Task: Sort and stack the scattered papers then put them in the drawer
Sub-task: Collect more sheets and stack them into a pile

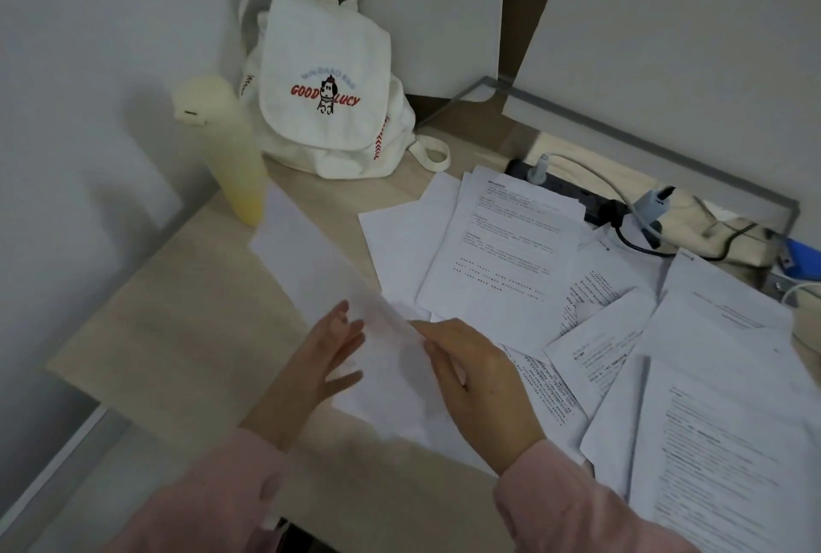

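Several printed white papers (502, 250) lie scattered and overlapping across the right half of the light wooden desk (177, 330). A blank white sheet (311, 259), blurred, stretches from the desk's middle toward me. My right hand (475, 379) pinches its near right edge between thumb and fingers. Along the sheet's left edge rests my left hand (328, 357), flat and with fingers spread. Both sleeves are pink. No drawer is in view.
A white canvas backpack (328, 81) leans in the back corner beside a pale yellow bottle (226, 143). A black power strip (573, 197) with plugs and cables lies along the back right, under a grey metal rail (657, 139). The desk's left edge drops to the floor.
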Demonstrator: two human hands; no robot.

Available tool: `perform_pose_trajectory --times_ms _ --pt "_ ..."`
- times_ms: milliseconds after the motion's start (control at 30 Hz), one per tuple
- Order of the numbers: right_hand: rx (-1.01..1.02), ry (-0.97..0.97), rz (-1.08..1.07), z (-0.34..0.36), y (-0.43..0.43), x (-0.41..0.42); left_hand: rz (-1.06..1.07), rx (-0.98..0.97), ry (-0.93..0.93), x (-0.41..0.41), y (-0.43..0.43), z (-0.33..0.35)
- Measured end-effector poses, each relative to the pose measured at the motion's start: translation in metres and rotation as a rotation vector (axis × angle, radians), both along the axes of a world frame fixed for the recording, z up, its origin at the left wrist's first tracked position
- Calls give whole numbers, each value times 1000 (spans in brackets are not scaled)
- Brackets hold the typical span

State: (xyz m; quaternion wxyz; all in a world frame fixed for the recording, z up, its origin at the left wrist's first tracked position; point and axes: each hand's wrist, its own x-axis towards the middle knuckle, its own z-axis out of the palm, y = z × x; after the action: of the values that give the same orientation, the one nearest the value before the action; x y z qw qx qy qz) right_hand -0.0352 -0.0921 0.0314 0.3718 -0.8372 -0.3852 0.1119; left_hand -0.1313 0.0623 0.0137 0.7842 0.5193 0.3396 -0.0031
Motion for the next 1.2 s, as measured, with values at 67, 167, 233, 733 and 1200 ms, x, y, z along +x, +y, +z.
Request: perform_pose_trajectory --times_ms 67,167,233,733,1200 --pt "12 -228 80 10 7 -4 69 -78 -178 10 5 29" --pt "-5 -267 151 15 15 -10 236 -56 -283 17 5 57" --pt "-19 -108 157 15 17 -15 374 -33 -223 17 6 55" --pt "314 1286 -600 -47 -27 34 261 -85 23 -22 37 8" --pt "-857 -70 -75 -94 -20 96 189 198 377 -29 44 -46"
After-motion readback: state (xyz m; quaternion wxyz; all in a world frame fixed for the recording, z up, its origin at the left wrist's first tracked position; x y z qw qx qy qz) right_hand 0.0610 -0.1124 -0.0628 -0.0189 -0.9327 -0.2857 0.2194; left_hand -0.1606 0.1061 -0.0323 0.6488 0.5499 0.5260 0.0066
